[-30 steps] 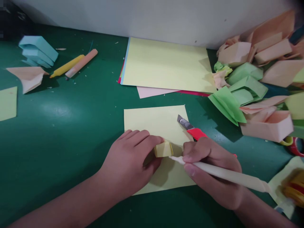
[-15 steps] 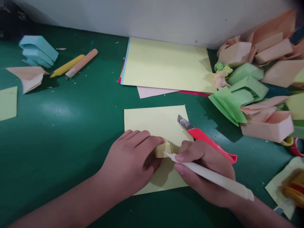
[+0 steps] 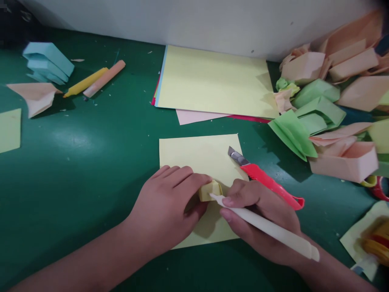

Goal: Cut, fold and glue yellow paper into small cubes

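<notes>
Between its thumb and forefinger my left hand (image 3: 170, 202) grips a small folded yellow paper piece (image 3: 207, 193), shaped like a tiny box. My right hand (image 3: 261, 219) is closed around a white pen (image 3: 273, 228), its pointed tip touching or very near the front face of the folded piece. Under both hands lies a pale yellow sheet (image 3: 194, 151), partly covered by them. A red utility knife (image 3: 270, 182) with its blade out rests across the sheet's right edge, just beyond my right hand.
Stacked coloured paper (image 3: 212, 81) lies near the wall. Folded paper boxes (image 3: 343, 160) crowd the right side, with a tape dispenser (image 3: 377, 243) below. Orange and yellow markers (image 3: 105, 79), a blue folded paper (image 3: 50, 61) and a peach scrap (image 3: 39, 97) lie at left.
The pen's rear end has swung slightly left and down, while its tip stays by the folded paper. My left hand keeps its hold. The whole view has shifted slightly.
</notes>
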`<state>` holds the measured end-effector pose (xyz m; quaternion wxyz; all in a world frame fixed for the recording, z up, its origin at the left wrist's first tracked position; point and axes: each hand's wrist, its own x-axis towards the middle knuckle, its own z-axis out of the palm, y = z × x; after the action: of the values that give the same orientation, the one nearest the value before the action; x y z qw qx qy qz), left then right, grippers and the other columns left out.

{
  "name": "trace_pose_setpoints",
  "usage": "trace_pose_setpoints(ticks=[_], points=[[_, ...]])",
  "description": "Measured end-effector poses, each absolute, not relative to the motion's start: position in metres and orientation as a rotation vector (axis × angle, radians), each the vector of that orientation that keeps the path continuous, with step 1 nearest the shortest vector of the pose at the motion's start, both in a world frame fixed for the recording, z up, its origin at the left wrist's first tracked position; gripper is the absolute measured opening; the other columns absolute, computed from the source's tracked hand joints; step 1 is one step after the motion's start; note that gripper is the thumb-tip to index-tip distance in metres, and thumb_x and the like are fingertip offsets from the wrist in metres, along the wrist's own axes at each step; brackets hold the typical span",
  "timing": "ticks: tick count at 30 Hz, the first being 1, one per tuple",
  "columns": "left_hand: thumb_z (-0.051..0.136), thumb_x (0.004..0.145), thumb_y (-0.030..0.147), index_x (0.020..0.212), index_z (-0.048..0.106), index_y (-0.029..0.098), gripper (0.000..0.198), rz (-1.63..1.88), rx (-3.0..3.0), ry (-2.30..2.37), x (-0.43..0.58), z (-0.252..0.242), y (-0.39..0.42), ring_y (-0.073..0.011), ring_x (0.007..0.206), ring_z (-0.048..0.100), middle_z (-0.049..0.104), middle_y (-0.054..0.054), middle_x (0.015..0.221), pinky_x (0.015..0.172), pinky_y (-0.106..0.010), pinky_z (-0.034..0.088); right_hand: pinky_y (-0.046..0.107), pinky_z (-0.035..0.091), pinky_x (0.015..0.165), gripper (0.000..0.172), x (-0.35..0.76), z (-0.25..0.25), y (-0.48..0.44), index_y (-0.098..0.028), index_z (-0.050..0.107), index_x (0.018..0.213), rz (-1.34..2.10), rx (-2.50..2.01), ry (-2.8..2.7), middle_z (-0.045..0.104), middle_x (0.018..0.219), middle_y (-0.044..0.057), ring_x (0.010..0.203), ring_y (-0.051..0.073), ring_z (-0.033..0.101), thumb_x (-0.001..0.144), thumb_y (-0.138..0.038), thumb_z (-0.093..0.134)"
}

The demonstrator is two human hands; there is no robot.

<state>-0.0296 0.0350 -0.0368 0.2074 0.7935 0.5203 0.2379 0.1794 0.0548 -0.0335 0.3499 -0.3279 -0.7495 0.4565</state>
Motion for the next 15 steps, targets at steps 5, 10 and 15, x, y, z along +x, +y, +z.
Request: trace_pose_setpoints(ticks=[5,10,15], points=[[0.069,0.084,0.018,0.109,0.067,0.021,0.024,0.655,2.217,1.451,-0.0302,-0.0364,0.0346,-0.0202,0.080,0.065,0.071,-0.002,0.090,0.071,-0.036,0.047,0.023,0.050,0.054,0.020,0.1795,-0.0349,0.0550,-0.024,0.056,0.096,1.180,-0.838,-1.940,0.062,0.076,-0.002,0.063,0.011,0.061,0.086,-0.009,0.065],[0.068,0.084,0.020,0.107,0.067,0.021,0.023,0.658,2.227,1.475,-0.0299,-0.0367,0.0354,-0.0193,0.079,0.065,0.071,-0.002,0.087,0.069,-0.034,0.047,0.024,0.050,0.054,0.022,0.1819,-0.0358,0.0536,-0.024,0.056,0.097,1.211,-0.830,-1.945,0.062,0.078,-0.002,0.064,0.012,0.061,0.085,-0.009,0.066],[0.069,0.083,0.020,0.109,0.067,0.022,0.026,0.657,2.213,1.470,-0.0300,-0.0374,0.0345,-0.0203,0.080,0.064,0.070,-0.002,0.088,0.068,-0.034,0.046,0.025,0.048,0.054,0.024,0.1841,-0.0315,0.0525,-0.024,0.057,0.099,1.258,-0.816,-1.907,0.059,0.077,-0.002,0.063,0.011,0.058,0.084,-0.006,0.064]])
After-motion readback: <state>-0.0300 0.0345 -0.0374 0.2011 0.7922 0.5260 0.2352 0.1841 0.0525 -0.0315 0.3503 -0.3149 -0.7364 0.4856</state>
